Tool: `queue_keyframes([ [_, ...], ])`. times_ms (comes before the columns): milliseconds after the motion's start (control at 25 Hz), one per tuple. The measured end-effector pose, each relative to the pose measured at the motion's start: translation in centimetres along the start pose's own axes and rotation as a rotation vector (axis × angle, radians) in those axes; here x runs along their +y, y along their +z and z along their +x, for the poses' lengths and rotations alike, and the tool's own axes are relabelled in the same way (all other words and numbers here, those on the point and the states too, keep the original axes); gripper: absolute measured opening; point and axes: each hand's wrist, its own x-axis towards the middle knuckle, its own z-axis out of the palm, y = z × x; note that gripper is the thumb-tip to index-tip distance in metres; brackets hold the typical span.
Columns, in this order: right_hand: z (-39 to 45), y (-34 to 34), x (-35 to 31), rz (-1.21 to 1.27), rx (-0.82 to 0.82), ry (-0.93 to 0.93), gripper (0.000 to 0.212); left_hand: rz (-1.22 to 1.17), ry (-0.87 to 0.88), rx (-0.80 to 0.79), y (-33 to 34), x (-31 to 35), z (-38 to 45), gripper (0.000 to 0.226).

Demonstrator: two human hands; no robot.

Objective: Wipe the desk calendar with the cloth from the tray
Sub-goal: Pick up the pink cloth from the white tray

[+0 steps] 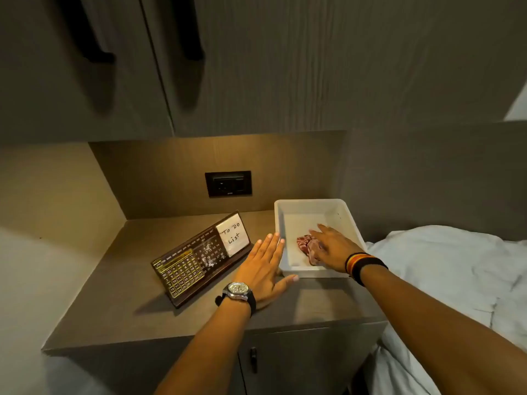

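Observation:
A dark brown desk calendar with gold date grids and a white "To Do List" note stands tilted back on the bedside cabinet top; pale smudges mark its middle. To its right sits a white plastic tray holding a crumpled reddish cloth. My right hand reaches into the tray, fingers spread over the cloth and touching it, without a closed grip. My left hand, with a wristwatch, lies flat and open on the cabinet top between calendar and tray, its fingertips at the tray's left wall.
A black wall socket sits in the lit niche behind the calendar. Cupboard doors with black handles hang overhead. A bed with white sheets adjoins the cabinet on the right. A cabinet door with a small handle is below.

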Motion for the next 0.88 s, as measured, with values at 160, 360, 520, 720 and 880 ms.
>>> queue_keyframes([
  [160, 3.6, 1.4, -0.1, 0.01, -0.222, 0.045, 0.076, -0.037, -0.037, -0.06, 1.7, -1.1, 1.5, 0.098],
  [360, 4.7, 3.7, 0.1, -0.01, -0.189, 0.035, 0.053, -0.055, -0.003, -0.132, 2.7, -2.2, 2.0, 0.099],
  [520, 4.5, 4.0, -0.3, 0.088, -0.042, 0.076, 0.039, -0.071, -0.002, -0.155, 2.1, -1.8, 2.1, 0.1],
  [720, 3.5, 3.8, -1.7, 0.196, 0.126, 0.112, 0.032, 0.043, 0.066, -0.116, -1.0, -3.9, 0.5, 0.098],
  [880, 2.7, 2.3, -6.6, 0.447, 0.395, 0.043, 0.032, 0.135, 0.079, -0.053, -6.2, -7.6, -1.9, 0.101],
])
